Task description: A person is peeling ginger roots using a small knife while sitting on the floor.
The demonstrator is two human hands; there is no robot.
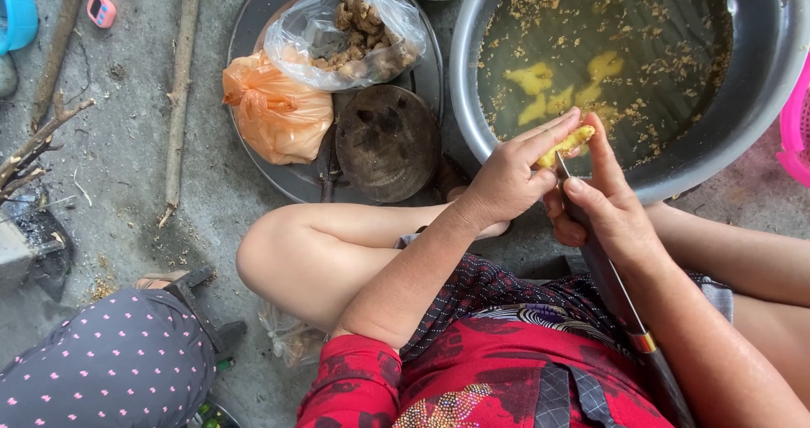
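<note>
Behind hands, knife blade mostly hidden

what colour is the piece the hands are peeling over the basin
Yellow: the small peeled root piece, pinched between left hand and right hand, shows best in the head view.
</note>
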